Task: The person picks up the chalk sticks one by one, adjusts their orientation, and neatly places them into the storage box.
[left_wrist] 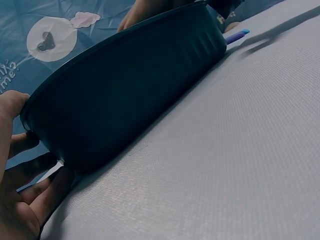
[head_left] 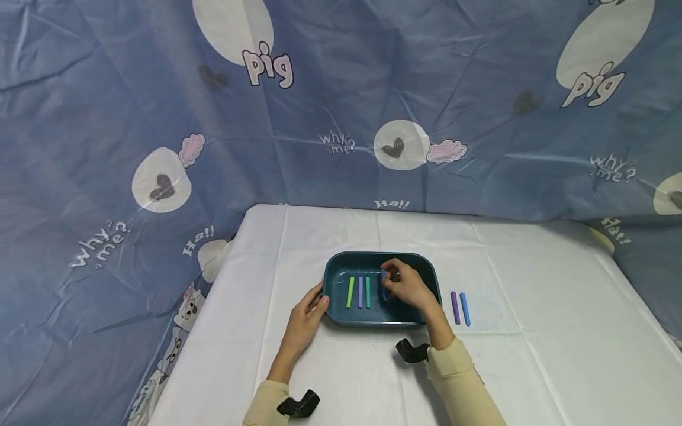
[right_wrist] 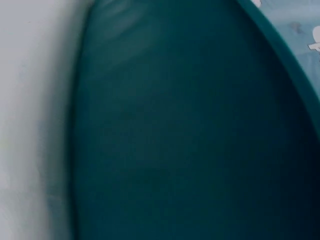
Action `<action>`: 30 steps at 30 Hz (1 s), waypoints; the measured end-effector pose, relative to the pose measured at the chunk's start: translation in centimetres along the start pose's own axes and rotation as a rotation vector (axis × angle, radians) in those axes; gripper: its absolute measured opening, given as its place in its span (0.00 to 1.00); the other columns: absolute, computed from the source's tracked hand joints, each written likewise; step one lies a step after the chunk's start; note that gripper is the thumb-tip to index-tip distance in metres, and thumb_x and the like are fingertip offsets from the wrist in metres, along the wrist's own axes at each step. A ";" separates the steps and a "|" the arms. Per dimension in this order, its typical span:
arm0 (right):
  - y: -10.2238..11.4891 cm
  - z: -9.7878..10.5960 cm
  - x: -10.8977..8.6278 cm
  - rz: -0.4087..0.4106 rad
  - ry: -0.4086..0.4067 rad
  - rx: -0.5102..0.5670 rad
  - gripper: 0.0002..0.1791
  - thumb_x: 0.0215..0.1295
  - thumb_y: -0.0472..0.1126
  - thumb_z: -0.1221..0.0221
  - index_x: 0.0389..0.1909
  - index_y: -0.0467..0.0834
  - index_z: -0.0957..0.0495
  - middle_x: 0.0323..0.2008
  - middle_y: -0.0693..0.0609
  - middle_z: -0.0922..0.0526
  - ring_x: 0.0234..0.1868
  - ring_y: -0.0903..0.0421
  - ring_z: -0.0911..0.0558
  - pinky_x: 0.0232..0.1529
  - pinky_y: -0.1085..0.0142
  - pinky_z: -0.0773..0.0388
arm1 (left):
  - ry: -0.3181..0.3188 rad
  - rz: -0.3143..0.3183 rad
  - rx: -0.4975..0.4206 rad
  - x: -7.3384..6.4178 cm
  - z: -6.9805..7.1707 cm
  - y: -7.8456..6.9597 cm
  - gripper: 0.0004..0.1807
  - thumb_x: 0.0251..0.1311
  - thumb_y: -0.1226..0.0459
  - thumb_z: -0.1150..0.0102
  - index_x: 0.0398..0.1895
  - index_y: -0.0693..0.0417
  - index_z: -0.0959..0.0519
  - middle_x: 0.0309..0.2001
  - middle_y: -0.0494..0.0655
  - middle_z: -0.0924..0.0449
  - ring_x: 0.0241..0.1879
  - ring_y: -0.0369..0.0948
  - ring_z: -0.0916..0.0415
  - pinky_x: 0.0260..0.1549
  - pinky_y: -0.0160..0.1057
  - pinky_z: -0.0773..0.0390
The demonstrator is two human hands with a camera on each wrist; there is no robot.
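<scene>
Head: the left hand (head_left: 308, 312) grips the tray (head_left: 373, 323) at its left edge, which likely steadies it; over the tray's right half the right hand (head_left: 409, 288) pinches a blue stick (head_left: 385, 291) near its far end, leaving its length free, roughly parallel to the lime (head_left: 350, 293), lilac (head_left: 360, 292) and teal (head_left: 368, 293) sticks; two more (head_left: 465, 309) lie beyond the tray's right edge

Left wrist: thumb at the rim, fingers against the outer wall

Right wrist: tray, no hand

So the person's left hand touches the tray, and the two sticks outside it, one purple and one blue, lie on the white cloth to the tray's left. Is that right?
Not quite: the purple stick and blue stick lie to the tray's right, as the head view shows. The rest holds.
</scene>
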State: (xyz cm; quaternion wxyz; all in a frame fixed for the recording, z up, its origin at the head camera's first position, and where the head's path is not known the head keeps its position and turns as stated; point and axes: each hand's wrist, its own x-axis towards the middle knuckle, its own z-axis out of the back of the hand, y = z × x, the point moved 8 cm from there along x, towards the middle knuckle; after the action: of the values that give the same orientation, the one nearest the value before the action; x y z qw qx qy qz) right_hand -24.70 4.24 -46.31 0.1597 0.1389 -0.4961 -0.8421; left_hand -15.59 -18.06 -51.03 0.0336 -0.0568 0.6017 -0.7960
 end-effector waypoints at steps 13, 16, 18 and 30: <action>-1.3 -2.1 1.2 -0.130 0.044 -0.154 0.17 0.59 0.30 0.42 0.50 0.37 0.27 0.35 0.43 0.22 0.21 0.58 0.20 0.23 0.66 0.20 | 0.008 0.010 0.004 -0.1 -0.1 -0.1 0.27 0.66 0.50 0.48 0.67 0.43 0.33 0.62 0.49 0.27 0.61 0.41 0.27 0.56 0.35 0.25; -1.3 -2.3 1.4 -0.139 0.045 -0.184 0.17 0.60 0.31 0.42 0.50 0.38 0.27 0.36 0.43 0.23 0.21 0.58 0.20 0.24 0.66 0.20 | 0.003 0.008 0.003 -0.1 0.0 -0.2 0.27 0.66 0.50 0.47 0.67 0.43 0.33 0.62 0.49 0.27 0.61 0.41 0.27 0.56 0.36 0.25; -1.2 -2.4 1.5 -0.136 0.045 -0.215 0.17 0.60 0.31 0.41 0.51 0.39 0.27 0.36 0.43 0.23 0.21 0.58 0.19 0.25 0.66 0.21 | 0.003 0.006 -0.003 -0.1 0.0 -0.2 0.27 0.65 0.50 0.47 0.67 0.43 0.33 0.62 0.49 0.27 0.61 0.42 0.27 0.57 0.37 0.25; -1.0 -2.3 1.5 -0.108 0.041 -0.239 0.17 0.61 0.33 0.42 0.51 0.38 0.27 0.35 0.44 0.23 0.19 0.58 0.20 0.25 0.67 0.23 | 0.037 0.003 -0.025 -0.4 0.0 -1.8 0.27 0.67 0.55 0.48 0.67 0.51 0.34 0.63 0.55 0.29 0.62 0.46 0.29 0.58 0.40 0.27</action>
State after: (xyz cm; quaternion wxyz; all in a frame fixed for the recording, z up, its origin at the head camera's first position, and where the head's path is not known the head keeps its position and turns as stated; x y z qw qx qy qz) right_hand -25.26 2.29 -48.40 0.1396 0.1626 -0.3805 -0.8996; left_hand -15.13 -17.52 -49.27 0.0229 -0.0414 0.6122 -0.7893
